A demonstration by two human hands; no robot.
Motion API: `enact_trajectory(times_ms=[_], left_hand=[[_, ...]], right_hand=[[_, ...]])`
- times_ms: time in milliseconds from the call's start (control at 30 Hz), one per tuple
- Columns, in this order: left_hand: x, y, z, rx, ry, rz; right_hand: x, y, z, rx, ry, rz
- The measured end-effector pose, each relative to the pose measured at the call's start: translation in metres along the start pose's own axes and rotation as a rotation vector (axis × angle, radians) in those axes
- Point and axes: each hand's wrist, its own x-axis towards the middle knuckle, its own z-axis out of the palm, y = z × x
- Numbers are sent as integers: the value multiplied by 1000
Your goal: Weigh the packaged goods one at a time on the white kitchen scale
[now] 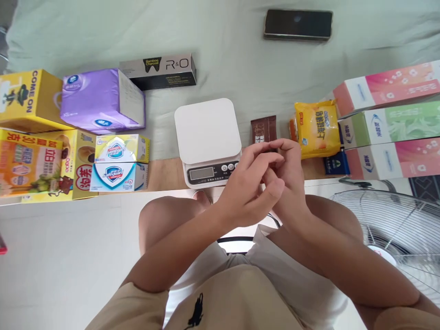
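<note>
Two hands touching, left hand and right hand, near the white scale and brown packet; scale's buttons face the person, likely for easy reading; soap boxes and yellow packet flank it, apart, perhaps leaving it accessible; forearms converge from both sides, fingers loosely curled, overlapping, grip narrow; cannot tell whether anything sits between them; brown packet lies just beyond the fingertips.

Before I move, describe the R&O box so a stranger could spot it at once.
On the pale green cloth, left of and beyond the white scale, a long slim box lies just past the purple pack. Unlike that pack, it is grey and black.
</note>
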Motion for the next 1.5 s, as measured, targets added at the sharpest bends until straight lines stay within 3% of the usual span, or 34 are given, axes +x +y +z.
enact_trajectory(times_ms=[233, 333, 467, 600, 700, 867, 1000, 1233, 1367, 1500], left_hand=[[1, 1, 1, -150, -59, -87], [0, 0, 5, -174, -17, -121], [0, -1, 8, -107, 149, -25], [-2, -5, 6, -55, 198, 50], [-6, -7, 1, 20, 192, 57], [-12, -9, -4, 100, 188, 48], [-12, -6, -4, 88, 206, 51], [-9, 4, -14, 51, 268, 94], [-18, 10, -34, -1, 362, 71], [-38, 15, -66, 66, 476, 23]], right_hand=[[0, -7, -7, 5, -69, -20], [3, 1, -5, -53, -69, -39], [5, 15, 5, -395, -34, -255], [5, 21, 13, -691, -158, -402], [4, 19, 13, -758, -180, -378], [1, 18, 16, -832, -113, -246], [-1, 19, 18, -800, -93, -285], [1, 9, 21, -533, -33, -564], [0, -3, 38, -416, -52, -678], [-9, -16, 73, -258, -150, -838]])
